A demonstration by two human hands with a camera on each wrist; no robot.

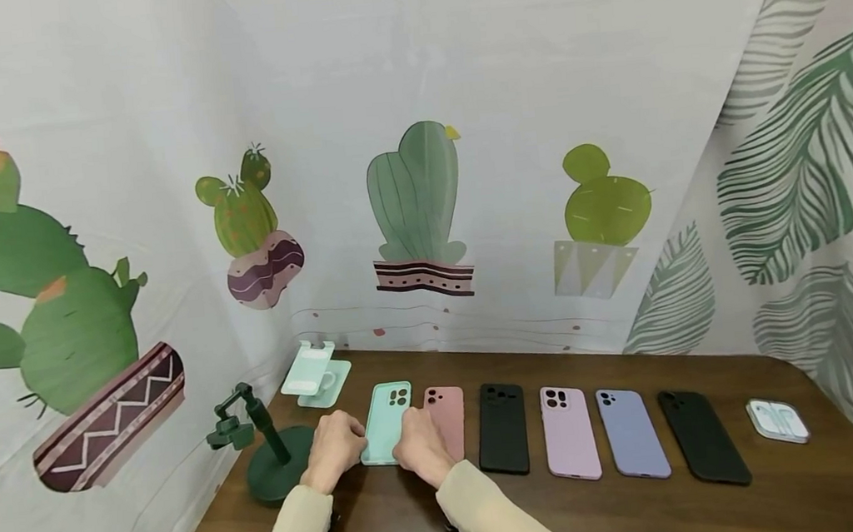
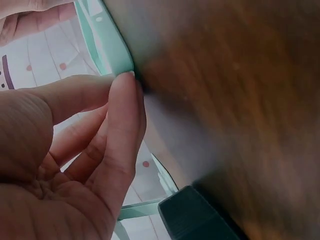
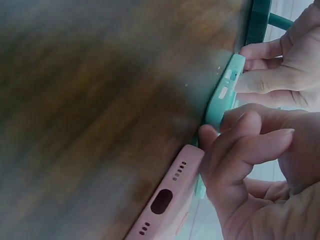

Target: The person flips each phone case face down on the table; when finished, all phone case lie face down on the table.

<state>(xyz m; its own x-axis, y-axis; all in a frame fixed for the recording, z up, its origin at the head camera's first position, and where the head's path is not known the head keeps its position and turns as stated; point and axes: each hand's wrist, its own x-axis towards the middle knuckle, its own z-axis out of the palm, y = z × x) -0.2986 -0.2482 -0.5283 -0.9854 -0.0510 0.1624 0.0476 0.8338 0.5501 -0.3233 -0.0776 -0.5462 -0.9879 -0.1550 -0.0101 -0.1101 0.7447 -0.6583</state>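
A mint-green phone case with a camera cutout lies near the left end of the table. My left hand pinches its lower left corner between thumb and fingers, as the left wrist view shows on the case's edge. At the lower right corner my right hand pinches the same case; its end with the port cutouts faces the right wrist view. Right beside that hand lies a pink phone case, partly covered by the hand in the head view.
To the right lie a black case, a lilac case, a purple-blue case, another black case and boxed earphones. A dark green stand and a mint folding stand are at the left.
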